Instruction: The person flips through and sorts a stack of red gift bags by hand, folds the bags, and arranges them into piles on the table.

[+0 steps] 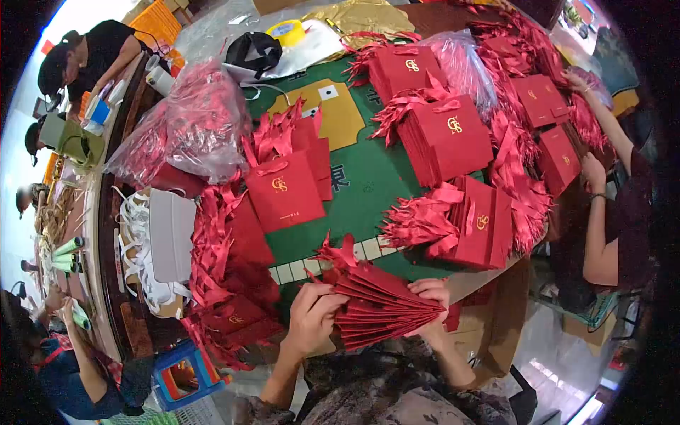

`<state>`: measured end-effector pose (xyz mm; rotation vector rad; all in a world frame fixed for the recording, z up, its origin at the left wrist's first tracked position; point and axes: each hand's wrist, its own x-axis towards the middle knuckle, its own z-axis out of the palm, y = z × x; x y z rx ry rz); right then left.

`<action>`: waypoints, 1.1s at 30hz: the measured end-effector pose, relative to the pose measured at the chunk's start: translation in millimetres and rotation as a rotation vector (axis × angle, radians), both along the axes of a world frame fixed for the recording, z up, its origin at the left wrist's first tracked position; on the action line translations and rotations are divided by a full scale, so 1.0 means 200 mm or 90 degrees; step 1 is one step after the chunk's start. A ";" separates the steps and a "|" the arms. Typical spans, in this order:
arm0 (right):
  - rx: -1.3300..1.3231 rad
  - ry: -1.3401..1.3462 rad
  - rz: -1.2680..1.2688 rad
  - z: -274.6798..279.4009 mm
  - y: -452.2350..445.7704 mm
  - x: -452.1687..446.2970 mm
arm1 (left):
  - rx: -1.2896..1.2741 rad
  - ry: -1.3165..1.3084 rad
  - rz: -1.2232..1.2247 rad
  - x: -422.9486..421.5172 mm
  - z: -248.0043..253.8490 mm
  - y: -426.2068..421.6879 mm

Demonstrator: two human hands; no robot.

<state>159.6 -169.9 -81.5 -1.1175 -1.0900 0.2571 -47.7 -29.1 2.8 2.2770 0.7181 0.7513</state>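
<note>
As our left hand (312, 316) pinches spread edges of red bags (382, 304), right hand (432, 296) clamping gathered end, we want steady right, light left, ribbons (348, 249) uncreased!

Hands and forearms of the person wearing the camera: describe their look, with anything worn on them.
The left hand and right hand are both bare, without gloves. The forearms are uncovered too, up to loose-looking sleeves in a muted, mottled grey-brown pattern with darker patches. No lettering shows on the sleeves.
</note>
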 end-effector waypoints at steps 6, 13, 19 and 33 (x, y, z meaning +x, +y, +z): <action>0.001 0.024 0.013 0.01 0.01 0.00 | 0.047 -0.041 -0.062 -0.01 0.04 0.03; -0.005 0.041 0.017 0.02 0.01 -0.01 | 0.051 0.031 -0.064 -0.05 0.06 0.04; -0.024 0.040 0.011 0.02 0.01 -0.01 | -0.001 0.144 -0.101 -0.05 0.10 0.04; -0.053 0.066 0.002 0.05 0.01 -0.03 | -0.093 0.094 0.167 -0.09 0.24 0.01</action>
